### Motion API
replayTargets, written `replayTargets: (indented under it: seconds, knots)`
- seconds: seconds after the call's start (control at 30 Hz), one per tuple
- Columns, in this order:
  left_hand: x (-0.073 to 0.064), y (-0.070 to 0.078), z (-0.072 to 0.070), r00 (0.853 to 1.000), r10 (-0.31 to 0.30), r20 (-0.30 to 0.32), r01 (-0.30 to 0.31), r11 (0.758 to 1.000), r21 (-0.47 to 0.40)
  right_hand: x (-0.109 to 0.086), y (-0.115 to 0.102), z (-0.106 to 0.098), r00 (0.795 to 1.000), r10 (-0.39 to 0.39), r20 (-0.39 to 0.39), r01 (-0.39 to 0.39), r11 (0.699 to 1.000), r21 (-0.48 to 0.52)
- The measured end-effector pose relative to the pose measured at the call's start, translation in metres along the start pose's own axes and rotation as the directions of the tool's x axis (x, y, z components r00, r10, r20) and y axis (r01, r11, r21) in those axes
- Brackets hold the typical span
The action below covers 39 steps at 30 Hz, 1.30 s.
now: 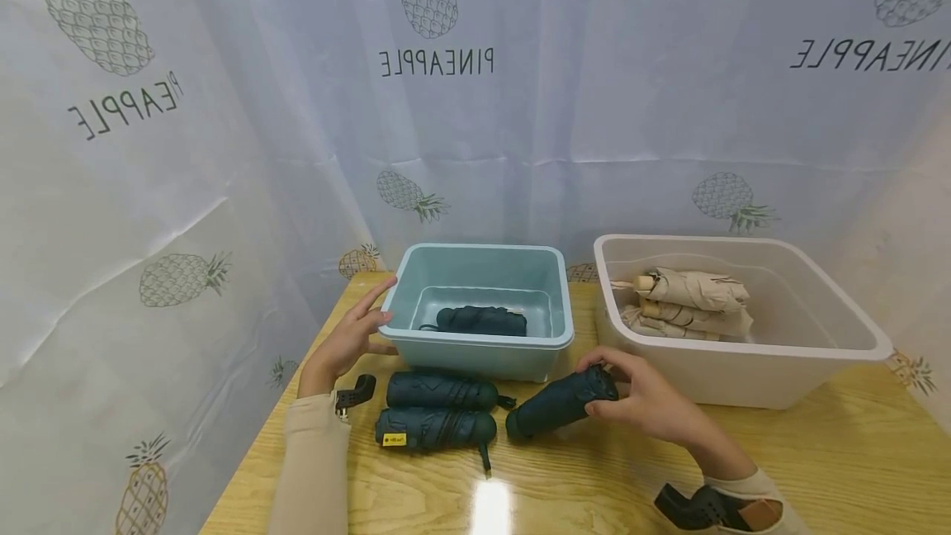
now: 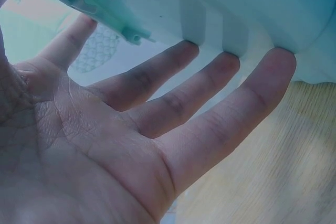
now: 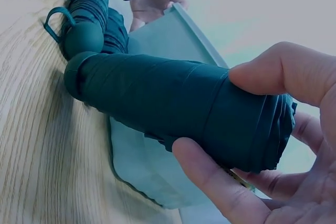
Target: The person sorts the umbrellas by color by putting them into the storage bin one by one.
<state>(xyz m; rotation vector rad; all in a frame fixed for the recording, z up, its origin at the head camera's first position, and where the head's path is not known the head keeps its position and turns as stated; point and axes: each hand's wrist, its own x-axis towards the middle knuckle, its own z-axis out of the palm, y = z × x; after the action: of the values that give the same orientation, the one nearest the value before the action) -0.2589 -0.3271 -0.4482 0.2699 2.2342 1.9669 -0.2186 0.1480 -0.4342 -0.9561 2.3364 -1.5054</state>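
Observation:
My right hand [image 1: 639, 399] grips the right end of a dark green folded umbrella [image 1: 553, 407], thumb on one side and fingers on the other in the right wrist view. The umbrella's rounded handle end points left, close to two more dark folded umbrellas [image 1: 438, 391] lying side by side; the nearer one [image 1: 434, 428] bears a yellow tag. At the left end of a light blue bin [image 1: 475, 353], my left hand [image 1: 352, 337] has its fingers spread and nearly straight, fingertips touching the bin's wall [image 2: 210, 3]. Inside that bin lies another dark umbrella [image 1: 481, 321].
A larger white bin [image 1: 743, 366] stands to the right on the wooden table [image 1: 631, 485], holding several beige umbrellas [image 1: 694, 289] with wooden-looking handles. Pineapple-print curtains [image 1: 520, 130] hang behind and along the left side.

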Motion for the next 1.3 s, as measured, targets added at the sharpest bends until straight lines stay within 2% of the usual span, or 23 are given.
replayTargets:
  seconds: [0.4, 0.63, 0.83, 1.13, 1.3]
  knots:
    - [0.0, -0.003, -0.002, 1.0, 0.006, 0.004, -0.006, 1.0, -0.007, -0.002, -0.013, 0.002, 0.999, -0.011, -0.049, 0.016, 0.993, 0.12]
    - [0.0, -0.003, -0.002, 1.0, 0.006, 0.008, -0.006, 1.0, -0.008, -0.001, -0.019, 0.004, 0.995, -0.044, -0.093, 0.06, 0.982, 0.178]
    - [0.002, -0.003, -0.003, 1.0, 0.004, 0.008, -0.003, 1.0, -0.007, 0.001, -0.032, 0.008, 0.991, -0.028, -0.134, 0.056, 0.976, 0.211]
    - [0.001, -0.002, -0.002, 1.0, 0.008, 0.012, -0.008, 1.0, -0.008, 0.02, -0.05, 0.015, 0.983, 0.003, -0.181, 0.041, 0.971, 0.235]
    - [0.0, -0.002, -0.002, 1.0, 0.004, 0.011, -0.004, 1.0, -0.005, 0.041, -0.055, 0.019, 0.975, 0.045, -0.217, 0.031, 0.941, 0.336]
